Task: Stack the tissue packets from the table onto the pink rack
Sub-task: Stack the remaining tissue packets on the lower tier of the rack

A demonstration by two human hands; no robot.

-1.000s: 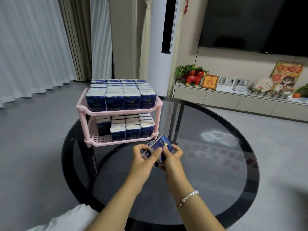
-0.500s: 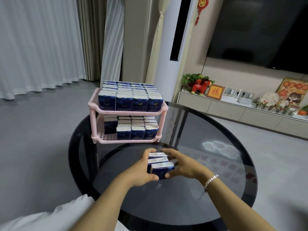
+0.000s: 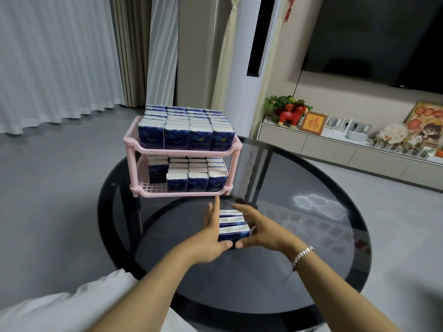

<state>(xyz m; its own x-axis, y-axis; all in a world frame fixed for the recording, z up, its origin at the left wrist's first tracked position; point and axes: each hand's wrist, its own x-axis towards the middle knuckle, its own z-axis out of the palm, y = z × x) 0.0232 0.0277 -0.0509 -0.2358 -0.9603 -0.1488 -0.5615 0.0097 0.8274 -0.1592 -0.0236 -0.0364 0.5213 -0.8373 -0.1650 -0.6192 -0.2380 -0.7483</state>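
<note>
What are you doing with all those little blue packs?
A person is filling a pink rack with tissue packets. The top shelf looks full; the bottom shelf has a gap at its front left. Both hands, left hand and right hand, hold a small bunch of packets between them above the glass table.

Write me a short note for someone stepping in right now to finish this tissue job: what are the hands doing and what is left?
Left hand: fingers straight, pressing the left side of a small bunch of three tissue packets.
Right hand: fingers curved around the bunch's right side. Both hold it between them, above the glass table.
Pink rack: top shelf looks full; bottom shelf mostly filled, with a free spot at its front left.
Done: nearly all packets are racked.
Left: set the held bunch on the bottom shelf, probably in that free spot. No other loose packets show on the table.
</note>
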